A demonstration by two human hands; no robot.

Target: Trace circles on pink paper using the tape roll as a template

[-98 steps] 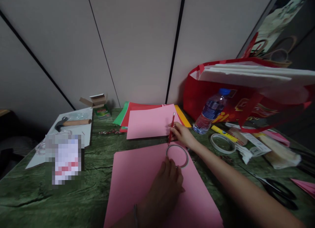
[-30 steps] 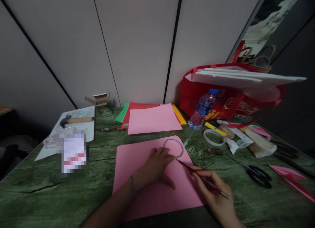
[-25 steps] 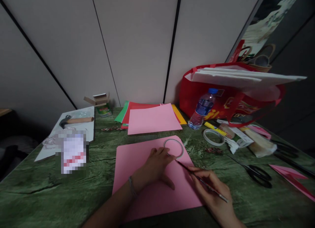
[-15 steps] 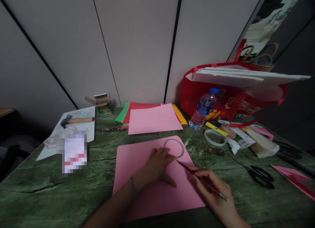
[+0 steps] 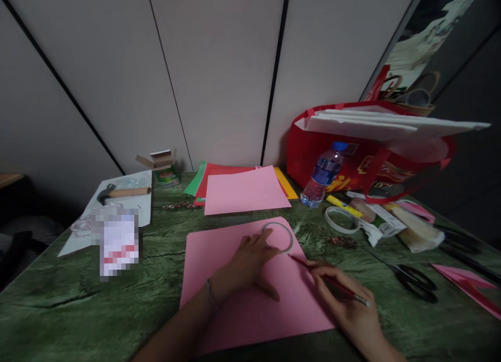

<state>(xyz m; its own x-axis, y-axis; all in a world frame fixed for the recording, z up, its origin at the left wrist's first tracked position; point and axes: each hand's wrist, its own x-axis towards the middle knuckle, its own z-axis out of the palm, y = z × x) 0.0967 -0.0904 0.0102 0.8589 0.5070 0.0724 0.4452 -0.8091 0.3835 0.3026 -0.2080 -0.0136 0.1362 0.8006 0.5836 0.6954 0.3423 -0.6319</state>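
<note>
A sheet of pink paper [image 5: 227,320] lies in front of me. Near its far right corner a thin grey ring [image 5: 291,239] rests flat on it. My left hand [image 5: 250,263] is spread over the sheet, its fingertips pressing on the ring's near left side and the thumb stretched out on the paper. Between the fingers of my right hand [image 5: 348,304] is a red pencil [image 5: 338,284], held at a slant. Its tip is at the paper just below the ring's near edge; whether it touches, I cannot tell. Any pencil line is too faint to make out.
Coloured sheets [image 5: 246,190] lie behind. Rightward are a water bottle [image 5: 323,174], a red bag [image 5: 352,164], a tape roll [image 5: 331,221], a glue stick [image 5: 344,205] and scissors [image 5: 415,281]. A hammer [image 5: 127,192] on a white board and a small open box [image 5: 166,174] stand left.
My right hand and the pencil have shifted slightly to the right, the tip moving along the ring's near side. My left hand has stayed almost still, with the ring in place.
</note>
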